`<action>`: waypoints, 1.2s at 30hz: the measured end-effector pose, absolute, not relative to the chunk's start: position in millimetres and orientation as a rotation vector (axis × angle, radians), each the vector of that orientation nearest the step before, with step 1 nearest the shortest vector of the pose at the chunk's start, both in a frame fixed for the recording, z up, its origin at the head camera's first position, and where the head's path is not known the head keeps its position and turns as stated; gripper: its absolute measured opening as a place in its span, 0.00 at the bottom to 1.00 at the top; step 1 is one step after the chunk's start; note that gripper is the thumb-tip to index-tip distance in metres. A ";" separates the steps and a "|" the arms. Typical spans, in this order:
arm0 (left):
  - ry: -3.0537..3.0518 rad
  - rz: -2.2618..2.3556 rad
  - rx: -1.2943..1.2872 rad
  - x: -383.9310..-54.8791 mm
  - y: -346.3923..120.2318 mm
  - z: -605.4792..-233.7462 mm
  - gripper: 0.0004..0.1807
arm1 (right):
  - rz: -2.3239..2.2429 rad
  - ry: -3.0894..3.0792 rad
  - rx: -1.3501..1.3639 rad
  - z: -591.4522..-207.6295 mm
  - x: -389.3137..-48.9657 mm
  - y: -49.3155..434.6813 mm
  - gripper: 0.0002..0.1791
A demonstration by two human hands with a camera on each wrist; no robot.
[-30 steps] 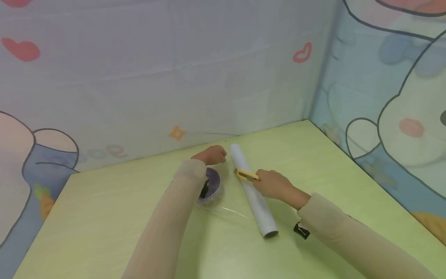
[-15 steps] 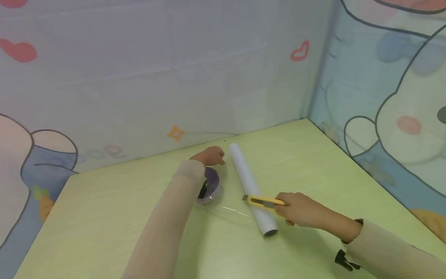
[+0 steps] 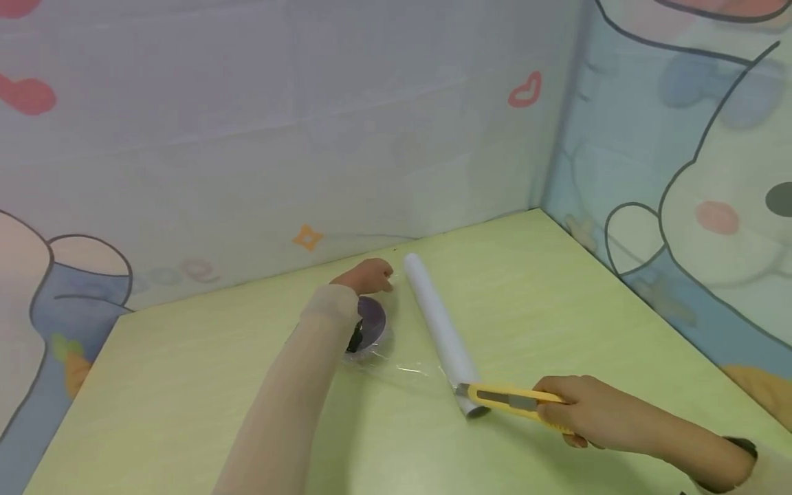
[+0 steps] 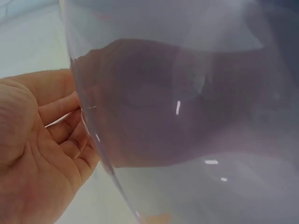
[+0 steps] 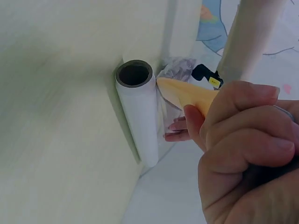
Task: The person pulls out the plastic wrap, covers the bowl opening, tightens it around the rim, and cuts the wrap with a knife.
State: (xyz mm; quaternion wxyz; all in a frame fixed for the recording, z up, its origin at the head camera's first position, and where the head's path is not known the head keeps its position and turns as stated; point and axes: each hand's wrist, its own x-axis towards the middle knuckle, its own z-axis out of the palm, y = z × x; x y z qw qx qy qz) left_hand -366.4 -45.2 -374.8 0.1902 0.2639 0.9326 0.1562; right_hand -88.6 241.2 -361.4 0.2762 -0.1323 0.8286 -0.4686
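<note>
In the head view, my right hand grips a yellow utility knife, its blade crossing the near end of a white roll of cling film. A loose sheet of clear film stretches between the roll and a purple bowl. My left hand is at the bowl's far side with bent fingers, apparently pinching the film. The left wrist view shows those fingers against the edge of a clear surface. From the right wrist, the roll's hollow end lies beside the knife.
The pale green table meets a printed cloth wall at the back and another on the right. My left forearm hides part of the bowl.
My right hand has drawn the knife along the roll, from its middle to its near end. My left hand and the bowl have hardly moved; the film by the roll looks more crumpled.
</note>
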 end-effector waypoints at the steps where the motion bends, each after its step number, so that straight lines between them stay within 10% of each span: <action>1: 2.622 0.440 0.737 -366.2 -47.0 -375.2 0.22 | -1.275 2.205 -0.361 -363.0 -86.1 242.0 0.11; 11: 2.615 0.446 0.700 -358.8 -54.0 -371.6 0.02 | -1.338 2.230 -0.367 -351.1 -103.1 245.9 0.13; 16: 2.598 0.416 0.633 -357.3 -56.8 -373.9 0.27 | -1.296 2.449 -0.309 -340.4 -145.6 230.1 0.15; 26: 2.619 0.368 0.781 -387.3 -60.4 -403.4 0.27 | -1.136 2.814 -0.148 -362.8 -251.7 168.4 0.18; 36: 2.626 0.358 0.701 -355.0 -55.8 -372.9 0.26 | -0.942 2.849 -0.050 -377.3 -282.9 123.7 0.15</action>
